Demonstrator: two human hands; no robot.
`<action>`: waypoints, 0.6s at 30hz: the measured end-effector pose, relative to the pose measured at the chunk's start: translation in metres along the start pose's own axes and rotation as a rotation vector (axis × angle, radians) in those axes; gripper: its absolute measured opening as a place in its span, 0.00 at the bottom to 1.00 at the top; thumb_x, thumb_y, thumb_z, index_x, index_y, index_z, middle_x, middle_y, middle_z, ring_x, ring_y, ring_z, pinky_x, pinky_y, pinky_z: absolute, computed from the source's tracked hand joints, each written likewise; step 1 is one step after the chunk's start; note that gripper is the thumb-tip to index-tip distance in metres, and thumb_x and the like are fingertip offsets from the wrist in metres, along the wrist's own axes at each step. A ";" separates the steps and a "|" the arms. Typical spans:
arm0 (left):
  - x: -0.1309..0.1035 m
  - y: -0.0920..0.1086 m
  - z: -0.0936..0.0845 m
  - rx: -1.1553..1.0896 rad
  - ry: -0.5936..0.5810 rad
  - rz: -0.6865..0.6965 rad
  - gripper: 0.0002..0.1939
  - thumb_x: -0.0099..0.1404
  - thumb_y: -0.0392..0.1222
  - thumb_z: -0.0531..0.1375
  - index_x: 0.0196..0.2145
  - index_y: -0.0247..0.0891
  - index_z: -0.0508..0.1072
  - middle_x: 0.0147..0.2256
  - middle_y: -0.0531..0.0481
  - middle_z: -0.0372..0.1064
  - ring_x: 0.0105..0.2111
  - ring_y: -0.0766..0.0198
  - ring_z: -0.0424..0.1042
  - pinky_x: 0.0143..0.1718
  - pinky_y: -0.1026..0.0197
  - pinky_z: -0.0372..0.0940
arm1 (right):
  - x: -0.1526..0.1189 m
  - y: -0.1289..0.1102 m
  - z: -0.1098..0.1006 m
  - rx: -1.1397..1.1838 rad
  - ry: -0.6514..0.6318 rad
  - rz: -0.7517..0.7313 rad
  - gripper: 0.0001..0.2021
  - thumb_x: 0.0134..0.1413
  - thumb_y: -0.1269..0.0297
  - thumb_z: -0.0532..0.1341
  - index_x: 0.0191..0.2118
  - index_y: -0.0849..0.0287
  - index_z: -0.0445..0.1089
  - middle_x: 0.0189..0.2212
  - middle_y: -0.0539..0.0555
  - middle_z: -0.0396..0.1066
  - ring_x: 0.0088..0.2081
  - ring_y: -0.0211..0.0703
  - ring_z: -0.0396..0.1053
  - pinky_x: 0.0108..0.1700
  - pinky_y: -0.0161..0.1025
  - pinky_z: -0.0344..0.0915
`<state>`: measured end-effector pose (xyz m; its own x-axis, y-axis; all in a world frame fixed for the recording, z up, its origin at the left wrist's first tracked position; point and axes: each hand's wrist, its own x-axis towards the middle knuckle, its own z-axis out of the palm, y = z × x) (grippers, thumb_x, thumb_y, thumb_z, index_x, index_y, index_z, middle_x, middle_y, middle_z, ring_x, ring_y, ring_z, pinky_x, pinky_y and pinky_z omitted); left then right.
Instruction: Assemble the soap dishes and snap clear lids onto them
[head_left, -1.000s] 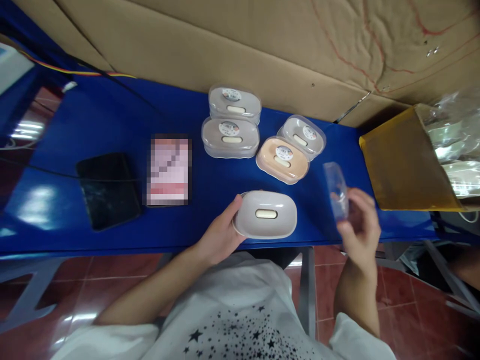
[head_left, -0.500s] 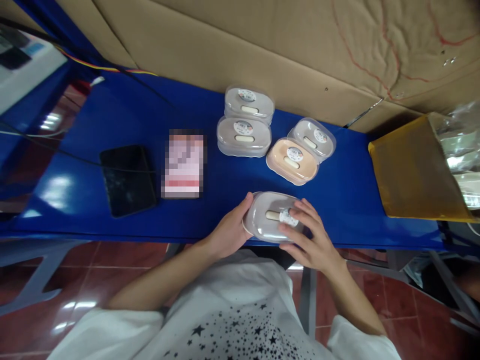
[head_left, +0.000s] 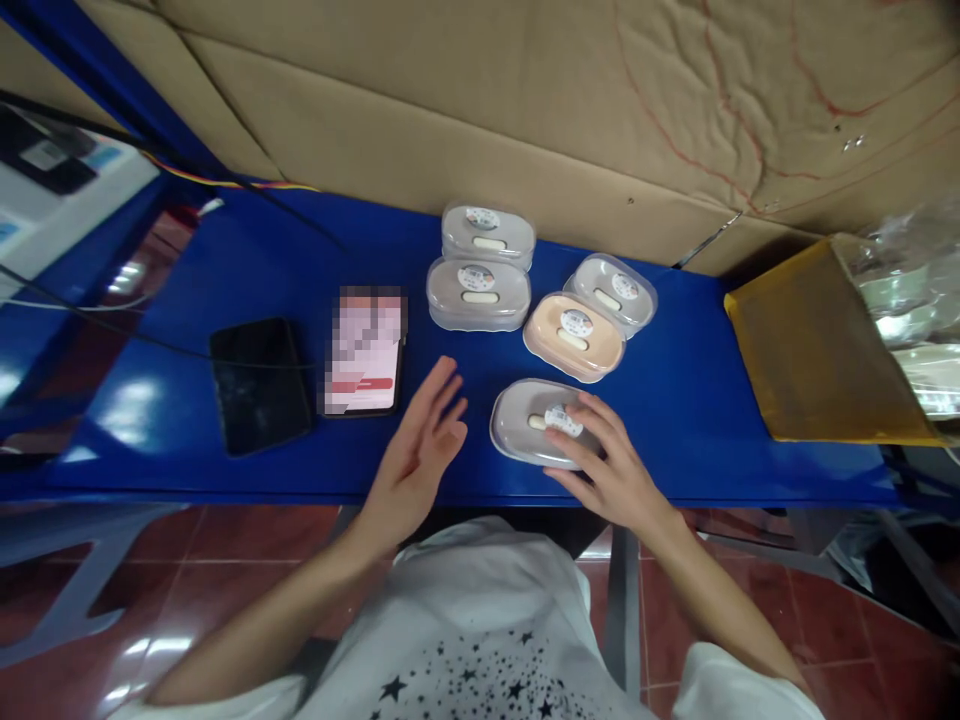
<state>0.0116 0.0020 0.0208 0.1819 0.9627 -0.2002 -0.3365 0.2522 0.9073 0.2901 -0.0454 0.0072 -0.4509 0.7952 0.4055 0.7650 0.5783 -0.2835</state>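
A grey oval plastic box (head_left: 517,425) with a clear lid, a round white label and a pale bar-shaped piece rests near the front edge of the blue table. My right hand (head_left: 607,465) grips its right end, fingers across the lid and thumb on the near side. Apart from it on the left, my left hand (head_left: 416,455) is open above the table, nothing in its fingers. Beyond stand similar boxes: a peach one (head_left: 574,338) overlapping a grey one (head_left: 611,295), and two grey ones (head_left: 478,293) (head_left: 487,235) one behind the other.
Left of my left hand lies a phone (head_left: 366,395) with a lit, partly blurred screen. Beside it is a dark tablet-like device (head_left: 260,385) with a cable across it. A cardboard carton (head_left: 825,350) with clear-wrapped items stands at right. Brown sheeting (head_left: 450,110) lines the back.
My left hand has let go of the grey box and moved left, its fingers opening. My right hand stays on the box. The whole view has shifted slightly.
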 end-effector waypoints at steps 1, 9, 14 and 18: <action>0.002 0.005 -0.003 0.141 -0.005 0.103 0.32 0.73 0.45 0.71 0.71 0.55 0.71 0.79 0.48 0.53 0.79 0.45 0.52 0.79 0.43 0.51 | 0.003 0.001 0.000 -0.044 -0.005 0.017 0.29 0.71 0.60 0.68 0.73 0.45 0.66 0.64 0.60 0.73 0.75 0.64 0.63 0.72 0.69 0.68; 0.078 0.054 0.003 1.190 -0.195 0.600 0.36 0.75 0.44 0.62 0.77 0.39 0.64 0.81 0.37 0.45 0.81 0.33 0.41 0.80 0.31 0.31 | 0.032 0.032 -0.012 -0.321 -0.023 0.164 0.22 0.75 0.57 0.63 0.69 0.51 0.68 0.68 0.64 0.71 0.73 0.66 0.65 0.71 0.66 0.64; 0.118 0.052 0.006 1.307 -0.138 0.508 0.40 0.70 0.42 0.64 0.76 0.32 0.63 0.80 0.27 0.45 0.79 0.21 0.40 0.76 0.21 0.31 | 0.035 0.046 -0.029 -0.402 -0.037 0.241 0.19 0.73 0.61 0.62 0.65 0.54 0.69 0.65 0.66 0.73 0.68 0.68 0.69 0.70 0.70 0.62; 0.111 0.040 0.005 1.320 -0.221 0.493 0.33 0.70 0.39 0.63 0.72 0.38 0.69 0.76 0.28 0.53 0.76 0.22 0.51 0.74 0.21 0.42 | 0.025 0.053 -0.043 -0.491 -0.027 0.346 0.20 0.69 0.62 0.63 0.63 0.54 0.68 0.60 0.65 0.76 0.61 0.67 0.74 0.66 0.69 0.66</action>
